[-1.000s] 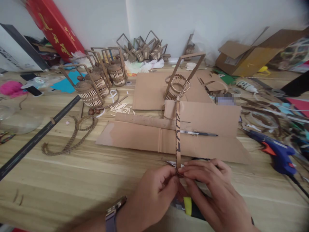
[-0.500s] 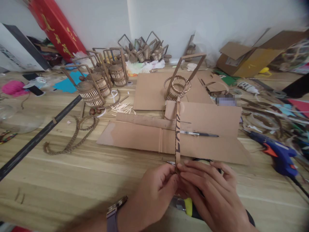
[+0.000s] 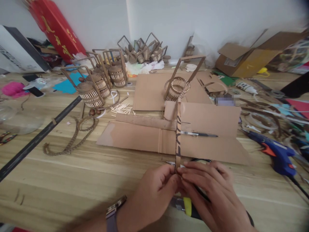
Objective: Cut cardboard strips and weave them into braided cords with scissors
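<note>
A narrow cardboard strip [image 3: 178,135] with black print runs from my hands away over the cardboard sheet [image 3: 207,119]. My left hand [image 3: 155,193] pinches its near end between thumb and fingers. My right hand [image 3: 214,193] is closed on the same end, its fingers pressed together beside my left fingertips. Partly under my right hand lies a tool with a yellow and black handle [image 3: 187,206]. Past the strip's far end stands a small basket [image 3: 178,87] of sticks with a tall brown handle. A pen [image 3: 200,134] rests on the sheet, right of the strip.
Several lidded baskets [image 3: 90,93] stand at the left, near loose pale sticks [image 3: 122,109]. A braided cord [image 3: 70,146] and a long black strip [image 3: 41,138] lie nearer. On the right are a blue glue gun [image 3: 275,154] and an open carton [image 3: 256,54].
Both hands keep their hold on the strip's near end and have barely moved. The strip has shifted very slightly; the other things stay where they were.
</note>
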A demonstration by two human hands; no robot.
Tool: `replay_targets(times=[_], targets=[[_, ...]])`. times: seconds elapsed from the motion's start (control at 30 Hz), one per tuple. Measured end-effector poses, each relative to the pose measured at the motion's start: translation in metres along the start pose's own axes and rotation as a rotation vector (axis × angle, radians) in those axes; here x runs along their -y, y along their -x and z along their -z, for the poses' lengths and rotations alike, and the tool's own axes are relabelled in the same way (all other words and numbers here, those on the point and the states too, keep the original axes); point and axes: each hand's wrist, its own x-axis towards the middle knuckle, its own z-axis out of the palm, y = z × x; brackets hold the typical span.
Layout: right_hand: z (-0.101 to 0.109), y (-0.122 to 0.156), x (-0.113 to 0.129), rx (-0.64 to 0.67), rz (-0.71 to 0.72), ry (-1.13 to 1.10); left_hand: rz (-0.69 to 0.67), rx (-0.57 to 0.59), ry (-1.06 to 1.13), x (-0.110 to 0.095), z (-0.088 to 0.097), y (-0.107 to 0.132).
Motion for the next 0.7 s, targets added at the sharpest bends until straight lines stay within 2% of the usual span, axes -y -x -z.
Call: replay_targets(times=[0.2, 0.37, 0.47, 0.57, 0.7], targets=[[-0.001, 0.0, 0.0, 0.018, 0.002, 0.007, 0.009, 0.004, 0.0, -0.003, -0.002, 0.002], [-0.002, 0.002, -0.001, -0.045, -0.071, -0.006, 0.056, 0.028, 0.012, -0.001, -0.005, 0.001], [-0.002, 0.001, -0.002, -0.013, -0.044, 0.01, 0.066, 0.036, 0.066, 0.003, -0.004, 0.001], [-0.004, 0.002, 0.0, -0.023, -0.024, -0.01, 0.032, 0.047, 0.132, 0.005, -0.003, 0.0], [-0.013, 0.007, 0.006, -0.076, -0.096, -0.048, -0.014, 0.017, 0.053, 0.004, 0.001, -0.002]])
